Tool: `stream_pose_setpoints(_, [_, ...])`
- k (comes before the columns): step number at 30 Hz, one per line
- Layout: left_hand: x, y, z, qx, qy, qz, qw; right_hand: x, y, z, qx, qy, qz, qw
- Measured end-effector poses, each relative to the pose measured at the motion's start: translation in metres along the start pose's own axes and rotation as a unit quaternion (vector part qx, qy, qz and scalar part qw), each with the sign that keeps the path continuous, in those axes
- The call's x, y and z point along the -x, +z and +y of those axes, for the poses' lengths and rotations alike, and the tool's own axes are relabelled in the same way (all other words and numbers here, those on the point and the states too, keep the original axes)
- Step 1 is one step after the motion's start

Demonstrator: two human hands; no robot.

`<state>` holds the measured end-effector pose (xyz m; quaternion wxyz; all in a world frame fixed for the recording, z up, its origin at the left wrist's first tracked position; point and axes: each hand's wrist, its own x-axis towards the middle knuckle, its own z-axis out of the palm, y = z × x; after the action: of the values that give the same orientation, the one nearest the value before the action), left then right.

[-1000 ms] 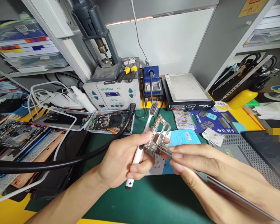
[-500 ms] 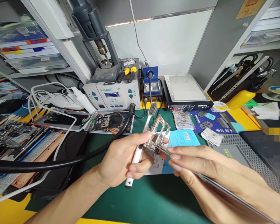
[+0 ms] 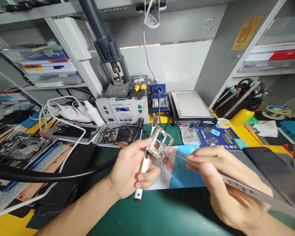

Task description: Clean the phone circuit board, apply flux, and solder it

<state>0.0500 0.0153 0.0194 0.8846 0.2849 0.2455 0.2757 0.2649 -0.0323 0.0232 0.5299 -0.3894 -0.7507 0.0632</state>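
Note:
My left hand (image 3: 135,167) is closed around a white toothbrush (image 3: 145,164) with a dark bristle head pointing up and away. The same hand pinches a small circuit board (image 3: 160,144) with cut-out openings between thumb and fingers, tilted over the mat. To the right, my right hand (image 3: 226,180) grips metal tweezers (image 3: 241,186). Their tip points left, a short way from the board's right edge. Below the board lies a blue and white printed sheet (image 3: 184,170).
A hot-air station (image 3: 123,111), a soldering iron stand (image 3: 159,98) and a heating plate (image 3: 191,106) line the back. Opened devices (image 3: 22,150) sit at left, with a black hose (image 3: 64,175) crossing in front. A phone (image 3: 267,170) lies at right on the green mat (image 3: 172,213).
My right hand has drawn the tweezers back to the right, off the board, and turned them. The left hand keeps the board and toothbrush. The camera view has tilted up.

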Motion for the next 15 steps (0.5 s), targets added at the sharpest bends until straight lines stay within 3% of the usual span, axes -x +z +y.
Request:
stream_pose_setpoints(3, [-0.001, -0.001, -0.001, 0.018, 0.011, 0.012, 1.000, 0.005, 0.000, 0.014, -0.114, 0.106, 0.001, 0.988])
stream_pose_setpoints(6, [0.000, -0.001, 0.000, 0.020, 0.020, 0.026, 0.999, 0.009, 0.003, 0.028, -0.146, 0.157, -0.004, 0.977])
stream_pose_setpoints(11, [0.003, 0.000, 0.002, 0.007, 0.042, 0.027, 0.999, -0.001, 0.009, 0.046, -0.123, 0.253, -0.036, 0.959])
stream_pose_setpoints(15, [0.005, 0.002, 0.000, -0.007, 0.045, 0.024, 0.999, -0.020, -0.007, 0.061, -0.044, 0.347, -0.109, 0.931])
